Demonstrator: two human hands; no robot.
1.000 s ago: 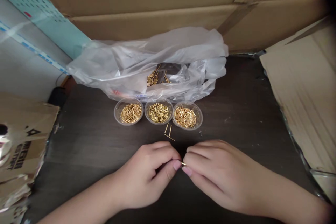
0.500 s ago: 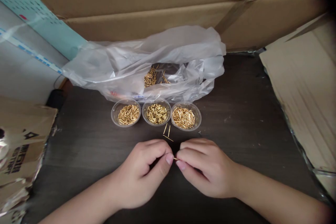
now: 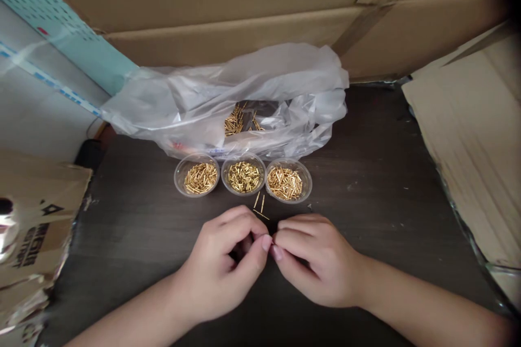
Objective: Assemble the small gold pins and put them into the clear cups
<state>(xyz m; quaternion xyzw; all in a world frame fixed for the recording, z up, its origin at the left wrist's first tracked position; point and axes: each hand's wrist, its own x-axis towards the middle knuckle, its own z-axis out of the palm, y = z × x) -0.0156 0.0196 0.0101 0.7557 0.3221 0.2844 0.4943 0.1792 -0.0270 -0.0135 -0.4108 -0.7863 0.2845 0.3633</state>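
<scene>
Right, our left hand and right hand are pinched together, thumb tips touching; whatever sits between them is hidden, can't tell. Loose gold pins lie just beyond, before the three cups. We'd keep wrists planted, grip light.

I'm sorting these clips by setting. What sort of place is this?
Probably a makeshift small-parts workbench: three cups of gold pins, more in a plastic bag, cardboard boxes walling a dark table.
</scene>
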